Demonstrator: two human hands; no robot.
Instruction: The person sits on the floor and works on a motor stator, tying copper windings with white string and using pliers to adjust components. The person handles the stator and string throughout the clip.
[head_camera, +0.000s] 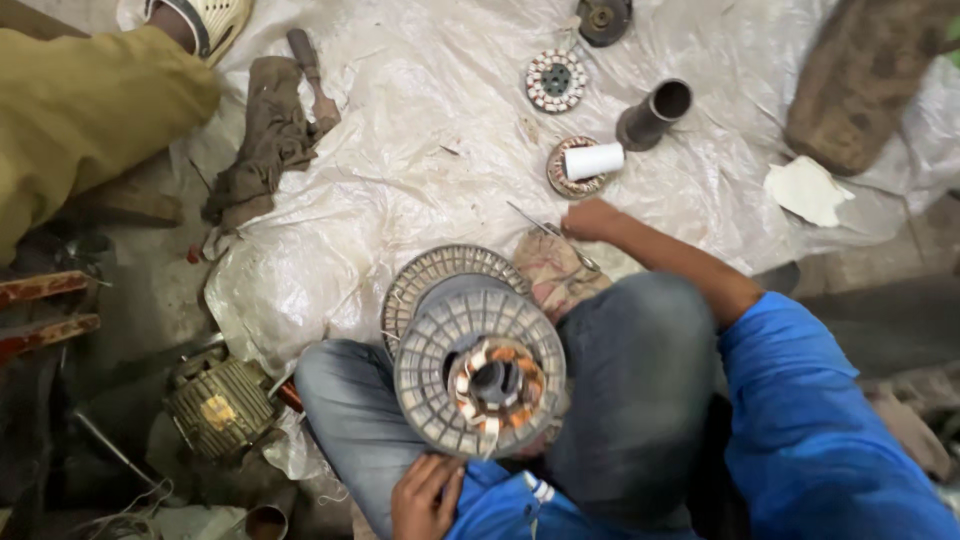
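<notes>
Resting between the person's knees, the round grey ribbed motor housing with copper windings at its core (480, 368) sits tilted on the lap, its open face turned up toward the camera so the coils show. The left hand (427, 497) lies at the housing's near rim, fingers curled against the edge, seemingly steadying it rather than gripping tight. The right hand (590, 219) stretches out to the crinkled translucent plastic sheet (420, 110) on the floor, fingers closed near a thin metal tool (545, 232); whether they actually hold it I cannot tell. A crumpled dirty rag (555, 268) lies by the knee. Beyond the hand stand a small wound stator ring with a white paper roll lying on it (582, 165), another stator with red and white coils (556, 81) and a dark metal tube (655, 113). A wooden-handled hammer (313, 80) lies on a brown cloth at the sheet's edge.
</notes>
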